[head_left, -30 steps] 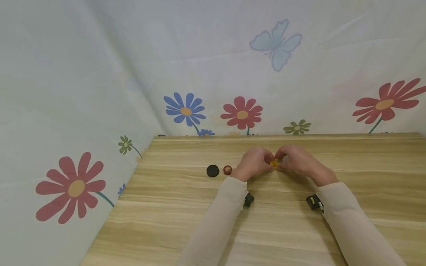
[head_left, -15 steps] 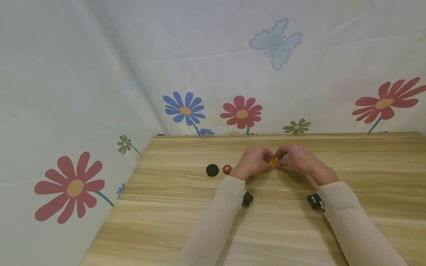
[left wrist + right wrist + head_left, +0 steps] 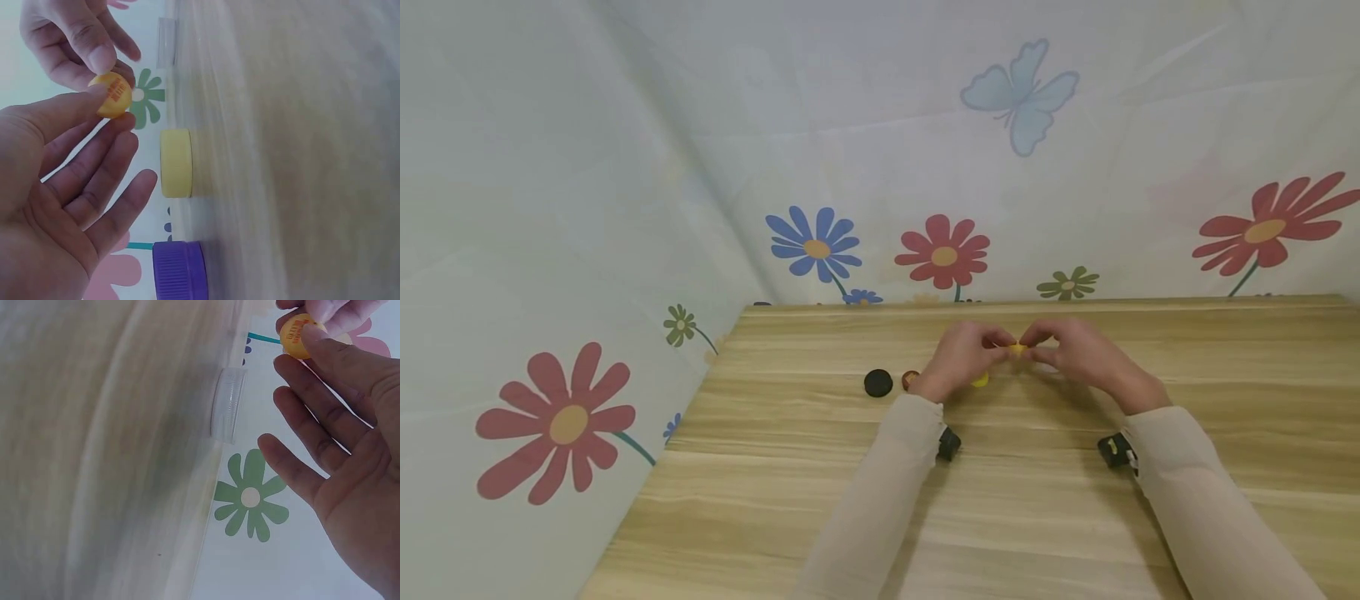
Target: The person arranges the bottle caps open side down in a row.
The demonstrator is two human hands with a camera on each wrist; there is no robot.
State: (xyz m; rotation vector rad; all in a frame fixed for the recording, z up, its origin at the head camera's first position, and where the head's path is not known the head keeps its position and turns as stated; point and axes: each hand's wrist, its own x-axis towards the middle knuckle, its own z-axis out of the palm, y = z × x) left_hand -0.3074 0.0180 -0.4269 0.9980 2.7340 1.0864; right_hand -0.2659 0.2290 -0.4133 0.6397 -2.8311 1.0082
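Between both hands is a small orange-yellow bottle cap (image 3: 115,95) with red print on its top, raised above the wooden table. My left hand (image 3: 962,358) pinches it by one side with thumb and fingertips. From the other side my right hand (image 3: 1086,358) pinches it too, its remaining fingers spread in the right wrist view. A yellow bottle cap (image 3: 980,380) lies on the table beside the left hand. In the left wrist view a purple bottle cap (image 3: 180,271) stands nearer. The right wrist view has a clear ridged cap (image 3: 229,405) on the table.
Left of the left hand lie a black round cap (image 3: 878,382) and a brownish-red cap (image 3: 910,381), partly behind that hand. The wooden table (image 3: 760,467) ends at a white cloth backdrop (image 3: 865,150) with printed flowers.
Both hands have moved slightly up and away with the orange-yellow cap, which has tilted. The wrists have drawn a little apart. A yellow cap on the table has come into sight.
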